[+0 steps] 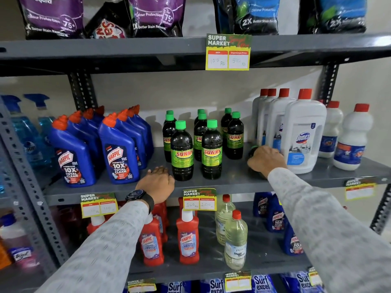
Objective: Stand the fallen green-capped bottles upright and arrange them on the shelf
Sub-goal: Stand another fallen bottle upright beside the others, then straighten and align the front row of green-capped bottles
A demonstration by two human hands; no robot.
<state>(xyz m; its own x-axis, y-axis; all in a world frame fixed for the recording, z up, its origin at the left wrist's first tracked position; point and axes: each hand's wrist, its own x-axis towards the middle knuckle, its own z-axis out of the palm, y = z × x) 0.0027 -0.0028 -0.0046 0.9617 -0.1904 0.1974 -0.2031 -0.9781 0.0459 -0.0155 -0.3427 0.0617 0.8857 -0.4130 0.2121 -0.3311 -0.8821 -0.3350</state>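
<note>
Middle shelf (232,178), grey metal, runs across the centre of the frame; eight green-capped bottles (182,151) stand upright on it in three short rows running front to back, dark liquid, green SUNNY labels; the left and middle rows each show three, the right row two, set further back.

One more dark bottle (254,149) lies fallen at centre right, just left of the big white Domex bottle (303,132); only its dark rounded end shows past the knuckles, and a dark part below the hand.

Right hand (266,160) lies palm-down over this fallen bottle, fingers curled around it and gripping it; the fingertips are hidden, so how tight the hold is I cannot tell; patterned grey sleeve (330,225) reaches in from the lower right.

Left hand (157,182) sits at the shelf's front edge, lower centre, just left of the front bottle of the left row; fingers loosely curled under, holding nothing; whether the knuckles touch that bottle I cannot tell; dark wristwatch (137,195) on the wrist.

Blue Harpic bottles (117,153) with orange caps stand in rows left of the green-capped group; more white red-capped bottles (351,140) at right of the Domex.

Yellow price tag (228,52) hangs from the upper shelf edge, upper centre; purple and blue pouches above it.

Lower shelf: red Harpic bottles (188,240) and pale clear bottles (235,242), lower centre.
</note>
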